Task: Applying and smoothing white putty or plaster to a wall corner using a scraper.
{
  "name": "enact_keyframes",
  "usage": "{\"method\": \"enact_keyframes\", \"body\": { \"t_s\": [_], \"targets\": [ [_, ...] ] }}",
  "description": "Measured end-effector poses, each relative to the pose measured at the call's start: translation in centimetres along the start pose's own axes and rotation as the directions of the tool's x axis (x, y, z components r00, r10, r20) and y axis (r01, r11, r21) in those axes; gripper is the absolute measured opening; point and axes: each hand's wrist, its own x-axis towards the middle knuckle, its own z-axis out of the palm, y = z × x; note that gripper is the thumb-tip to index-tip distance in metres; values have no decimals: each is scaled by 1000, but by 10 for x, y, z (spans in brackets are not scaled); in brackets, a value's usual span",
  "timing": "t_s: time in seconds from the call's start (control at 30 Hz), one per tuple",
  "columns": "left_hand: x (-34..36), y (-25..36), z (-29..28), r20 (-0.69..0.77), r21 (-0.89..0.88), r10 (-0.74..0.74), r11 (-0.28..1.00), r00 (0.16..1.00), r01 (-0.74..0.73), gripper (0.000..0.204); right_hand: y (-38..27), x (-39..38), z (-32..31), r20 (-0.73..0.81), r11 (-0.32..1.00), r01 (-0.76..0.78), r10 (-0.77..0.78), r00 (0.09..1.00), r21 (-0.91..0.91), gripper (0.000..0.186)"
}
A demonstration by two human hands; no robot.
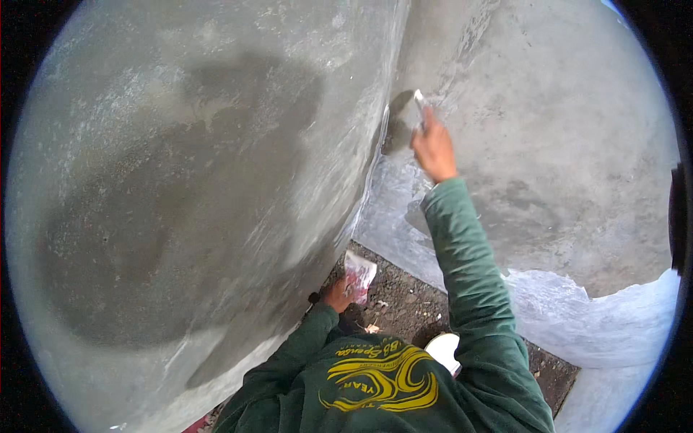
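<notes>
My right hand (434, 150) is raised to the inner corner where two grey plastered walls meet, and it grips a small flat trowel (405, 119) whose blade lies against the wet plaster at the corner. My left hand (338, 294) is down low by the foot of the left wall (180, 202) and holds a second small trowel (360, 274) with whitish paste on its blade. Both arms wear dark green sleeves.
The right wall (563, 144) carries a pale skim band (577, 310) along its lower part. Dark gritty ground (404, 307) lies between the walls at the bottom. A white shoe tip (444, 350) shows beside my chest.
</notes>
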Motion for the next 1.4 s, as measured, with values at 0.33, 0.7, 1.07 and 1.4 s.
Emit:
{"method": "enact_keyframes", "body": {
  "t_s": [0.33, 0.7, 1.07, 1.4],
  "targets": [
    [-74, -1, 4, 358, 90, -388, 920, 849, 382, 65, 25, -24, 68, 56, 978, 13, -2, 998, -208, 67],
    [-91, -83, 21, 118, -11, -330, 943, 937, 333, 58, 16, -42, 98, 267, 992, -118, 100, 958, 52, 70],
    [-69, -68, 52, 162, -120, -346, 923, 924, 367, 68, 0, -9, 69, 292, 982, -128, 82, 953, 142, 79],
    [-96, -32, 22, 111, 23, -368, 930, 923, 368, 53, -8, -36, 79, 327, 913, -291, 192, 925, 286, 72]
  ]
}}
